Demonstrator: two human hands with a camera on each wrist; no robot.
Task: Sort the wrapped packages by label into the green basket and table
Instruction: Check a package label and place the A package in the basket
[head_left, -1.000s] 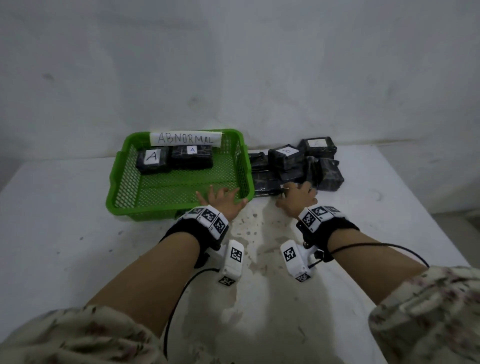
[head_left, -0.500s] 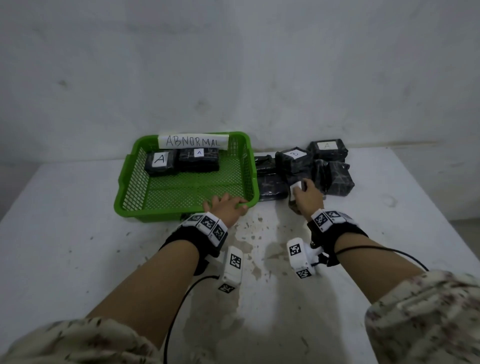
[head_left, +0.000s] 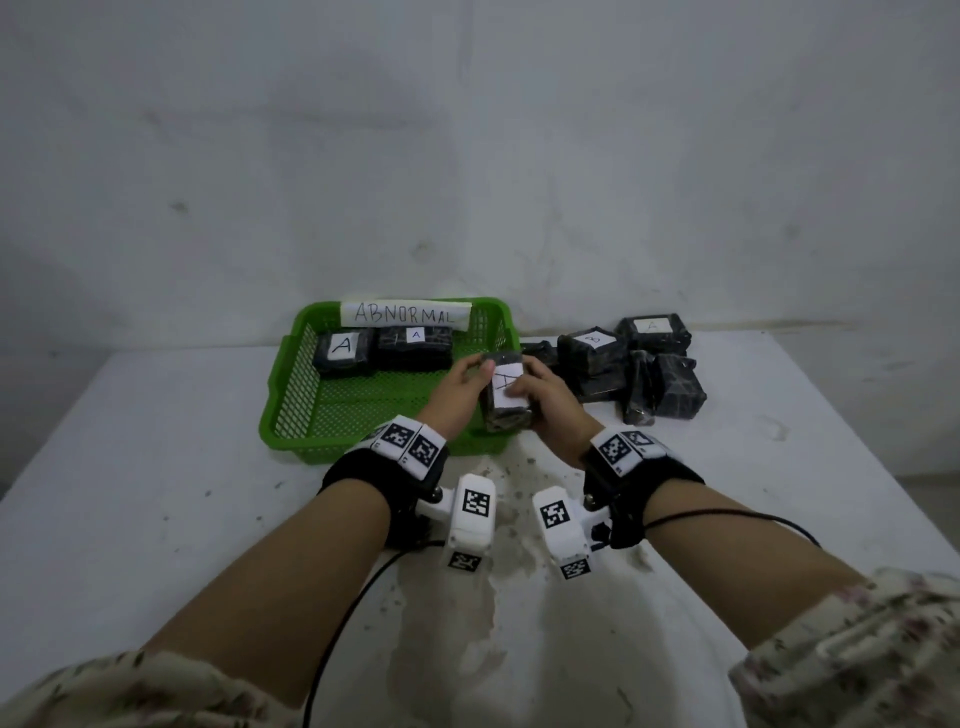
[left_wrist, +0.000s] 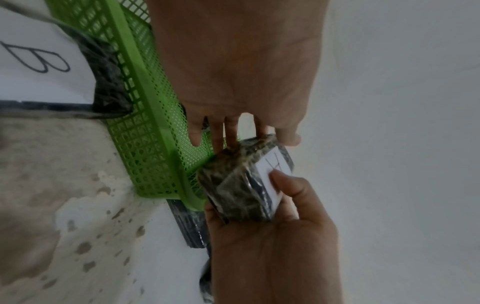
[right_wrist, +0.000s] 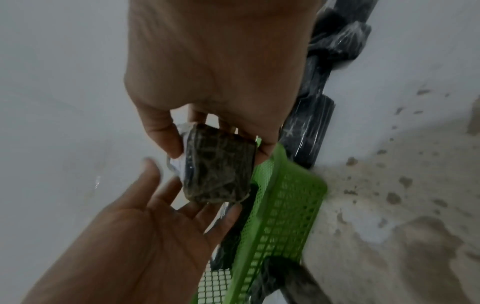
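Note:
A black wrapped package (head_left: 506, 400) with a white label marked A is held above the front right corner of the green basket (head_left: 311, 415). My right hand (head_left: 524, 389) grips it from the right, thumb on the label (left_wrist: 270, 172). My left hand (head_left: 475, 382) is flat-fingered and touches the package's left side. In the right wrist view my right hand (right_wrist: 215, 131) pinches the package (right_wrist: 218, 170), and my left hand (right_wrist: 182, 195) lies straight-fingered beside it. Two packages (head_left: 343, 351) (head_left: 415, 345) labelled A lie at the back of the basket.
A pile of several black wrapped packages (head_left: 623, 374) lies on the white table (head_left: 156, 467) just right of the basket. A white sign reading ABNORMAL (head_left: 405, 312) hangs on the basket's back wall. A wall stands close behind the table.
My right hand took a package from the pile, lifted it and carried it left toward the basket corner. My left hand left the basket's front rim and rose to meet the package.

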